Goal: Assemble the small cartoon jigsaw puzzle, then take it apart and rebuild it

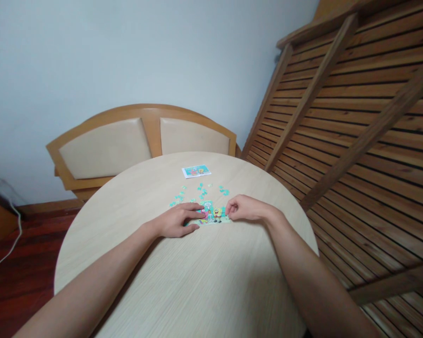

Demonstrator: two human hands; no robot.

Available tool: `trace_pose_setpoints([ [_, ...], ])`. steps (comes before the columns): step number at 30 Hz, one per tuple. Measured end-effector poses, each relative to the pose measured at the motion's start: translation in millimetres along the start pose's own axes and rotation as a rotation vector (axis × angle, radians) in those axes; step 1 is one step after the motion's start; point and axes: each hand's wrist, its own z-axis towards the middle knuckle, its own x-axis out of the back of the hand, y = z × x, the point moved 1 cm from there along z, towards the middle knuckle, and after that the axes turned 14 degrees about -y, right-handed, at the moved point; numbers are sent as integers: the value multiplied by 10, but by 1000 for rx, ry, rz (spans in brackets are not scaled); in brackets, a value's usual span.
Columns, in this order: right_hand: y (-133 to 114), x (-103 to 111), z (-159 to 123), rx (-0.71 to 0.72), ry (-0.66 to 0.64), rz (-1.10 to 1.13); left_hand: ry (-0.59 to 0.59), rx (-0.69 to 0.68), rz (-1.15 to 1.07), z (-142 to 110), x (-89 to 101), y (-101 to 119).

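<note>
Head view: one puzzle (217, 218), partly joined, lies flat on the pale round table (197, 286), between the left hand (178, 219) and the right hand (243, 208). It is here the centre of the clock, 12 pointing away from the person.
Puzzle look: teal ground, with a paler strip along the 6 o'clock side; one yellow square figure (217, 212) toward 3, one pale figure (207, 205) toward 11, pink colour toward 9, partly covered.
Left hand: at 9 o'clock, palm down, fingers stretched and thumb apart; it lies over the puzzle's side and grips nothing.
Right hand: at 3 o'clock, fingers curled, tips close together at the puzzle's edge; whether they hold a piece, I cannot tell.
Loose pieces (226, 192): small, teal, scattered from 10 to 1 o'clock.
Picture card (196, 172): between 11 and 12, beyond the pieces, also teal.
</note>
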Motion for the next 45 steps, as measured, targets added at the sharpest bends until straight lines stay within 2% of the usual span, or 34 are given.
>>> trace_pose_setpoints([
  [13, -30, -4, -5, -1, 22, -53, -17, 21, 13, -5, -7, -6],
  [20, 30, -3, 34, -24, 38, -44, -2, 4, -3, -7, -11, -19],
  [27, 51, -6, 26, -10, -7, 0, -7, 8, 12, -10, -18, -24],
  [35, 24, -12, 21, -2, 31, -38, -10, 6, 25, -7, -14, -21],
  [37, 83, 29, 18, 28, 90, -51, -8, -3, 26, -8, -13, -23],
  [39, 175, 91, 18, 35, 218, -99, -4, -13, 23, -9, -13, -24],
  [42, 337, 174, 33, -24, 422, -211, -2, -28, 17, -10, -11, -16],
  [45, 458, 199, 85, -92, 503, -289, -4, -33, 12, -5, -2, 7],
])
